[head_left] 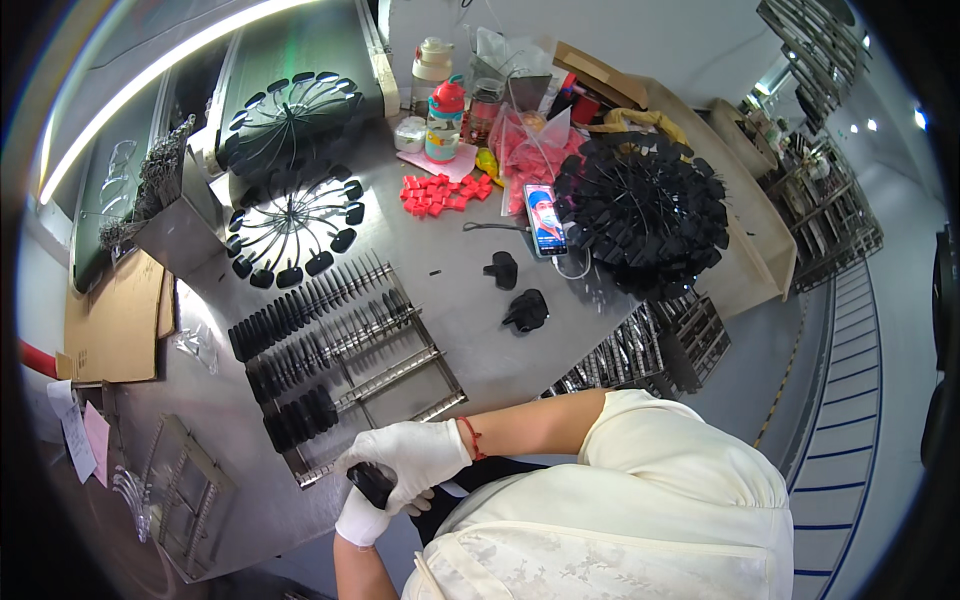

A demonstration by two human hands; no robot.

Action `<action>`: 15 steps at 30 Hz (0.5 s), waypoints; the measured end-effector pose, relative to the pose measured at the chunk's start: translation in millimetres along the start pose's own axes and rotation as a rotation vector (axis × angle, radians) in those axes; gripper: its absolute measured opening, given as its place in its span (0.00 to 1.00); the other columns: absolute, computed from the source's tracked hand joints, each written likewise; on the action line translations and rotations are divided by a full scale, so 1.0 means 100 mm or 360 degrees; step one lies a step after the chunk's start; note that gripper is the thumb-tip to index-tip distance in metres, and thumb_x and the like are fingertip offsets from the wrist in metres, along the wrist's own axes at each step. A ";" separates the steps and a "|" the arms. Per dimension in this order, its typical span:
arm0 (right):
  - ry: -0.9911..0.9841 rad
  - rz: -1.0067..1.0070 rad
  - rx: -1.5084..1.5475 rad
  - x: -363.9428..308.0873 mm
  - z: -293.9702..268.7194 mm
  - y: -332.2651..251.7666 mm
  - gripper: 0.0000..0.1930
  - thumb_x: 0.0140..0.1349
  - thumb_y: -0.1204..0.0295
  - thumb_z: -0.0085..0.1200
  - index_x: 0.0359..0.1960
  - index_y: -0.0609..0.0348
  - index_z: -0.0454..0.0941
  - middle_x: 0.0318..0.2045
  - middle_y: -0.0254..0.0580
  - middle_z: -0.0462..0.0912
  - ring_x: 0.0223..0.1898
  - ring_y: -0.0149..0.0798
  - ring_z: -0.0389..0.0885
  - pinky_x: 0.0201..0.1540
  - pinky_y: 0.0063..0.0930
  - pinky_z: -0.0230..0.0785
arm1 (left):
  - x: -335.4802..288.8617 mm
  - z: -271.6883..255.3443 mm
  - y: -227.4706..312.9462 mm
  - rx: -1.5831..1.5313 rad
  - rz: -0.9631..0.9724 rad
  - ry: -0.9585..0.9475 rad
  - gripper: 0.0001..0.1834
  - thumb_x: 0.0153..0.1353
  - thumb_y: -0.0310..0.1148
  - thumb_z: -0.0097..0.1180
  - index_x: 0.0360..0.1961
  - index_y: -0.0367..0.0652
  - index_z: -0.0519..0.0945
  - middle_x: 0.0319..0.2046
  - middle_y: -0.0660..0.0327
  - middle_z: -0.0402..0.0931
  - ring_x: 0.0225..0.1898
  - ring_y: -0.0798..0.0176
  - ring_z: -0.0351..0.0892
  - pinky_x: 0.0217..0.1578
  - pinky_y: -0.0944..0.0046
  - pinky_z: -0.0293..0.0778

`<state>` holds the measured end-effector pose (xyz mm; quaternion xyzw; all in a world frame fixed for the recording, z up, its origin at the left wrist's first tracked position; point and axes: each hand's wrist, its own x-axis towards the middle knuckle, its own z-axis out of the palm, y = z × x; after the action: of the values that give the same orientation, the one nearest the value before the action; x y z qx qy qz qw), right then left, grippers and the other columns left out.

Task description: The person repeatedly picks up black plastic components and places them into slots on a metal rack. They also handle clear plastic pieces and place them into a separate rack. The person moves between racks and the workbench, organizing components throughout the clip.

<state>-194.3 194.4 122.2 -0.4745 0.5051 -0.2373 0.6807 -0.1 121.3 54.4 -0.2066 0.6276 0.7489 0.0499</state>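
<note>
Both of my hands wear white gloves and meet at the table's near edge. My right hand (418, 458) is closed around a glossy black plastic part (372, 484). Just below it is my left hand (362, 520), whose fingers are mostly hidden behind the part and the right hand. Beyond them lies a metal rack (385, 385) holding rows of black, paddle-shaped pieces (300, 415) on thin metal stems. Two loose black parts, one smaller (501, 270) and one larger (526, 311), lie on the table to the right of the rack.
Black pieces form a ring (291, 213) at the back left. A big black cluster (645, 210) stands at right beside a phone (545, 220) with a cable. Red pieces (440, 195) and a bottle (445, 118) sit behind. A metal bin (180, 235) and cardboard (115, 320) stand left.
</note>
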 end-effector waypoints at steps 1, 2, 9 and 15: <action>0.0130 -0.0134 -0.0045 0.00 0.02 0.05 0.41 0.51 0.72 0.70 0.69 0.54 0.66 0.47 0.49 0.78 0.43 0.44 0.85 0.47 0.35 0.81 | 0.01 0.02 0.08 -0.0057 -0.0135 0.0007 0.13 0.70 0.25 0.48 0.53 0.34 0.73 0.32 0.47 0.84 0.29 0.51 0.87 0.28 0.59 0.85; 0.0256 -0.0268 -0.0090 0.01 0.09 0.13 0.41 0.51 0.72 0.70 0.69 0.53 0.67 0.47 0.49 0.78 0.44 0.44 0.85 0.48 0.35 0.80 | 0.02 -0.02 -0.01 -0.0131 -0.0179 0.0004 0.13 0.69 0.24 0.47 0.54 0.34 0.72 0.32 0.47 0.83 0.29 0.51 0.87 0.27 0.58 0.85; 0.0855 -0.0869 -0.0167 0.25 0.30 0.59 0.36 0.50 0.70 0.71 0.64 0.48 0.73 0.45 0.47 0.77 0.47 0.45 0.82 0.53 0.36 0.76 | 0.12 0.00 -0.16 -0.0372 -0.0177 0.0178 0.16 0.69 0.26 0.48 0.57 0.36 0.70 0.32 0.46 0.83 0.26 0.50 0.87 0.24 0.58 0.84; 0.0451 -0.0277 0.0659 0.09 0.20 0.33 0.28 0.57 0.73 0.66 0.61 0.54 0.74 0.51 0.45 0.79 0.49 0.41 0.82 0.52 0.35 0.77 | 0.17 0.06 -0.07 -0.0681 -0.0464 0.0169 0.11 0.69 0.29 0.53 0.48 0.34 0.77 0.27 0.52 0.83 0.24 0.53 0.86 0.22 0.61 0.82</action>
<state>-178.2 210.0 89.5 -0.3287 0.4935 -0.4573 0.6628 -15.2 125.3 42.7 -0.3397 0.4203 0.8377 0.0795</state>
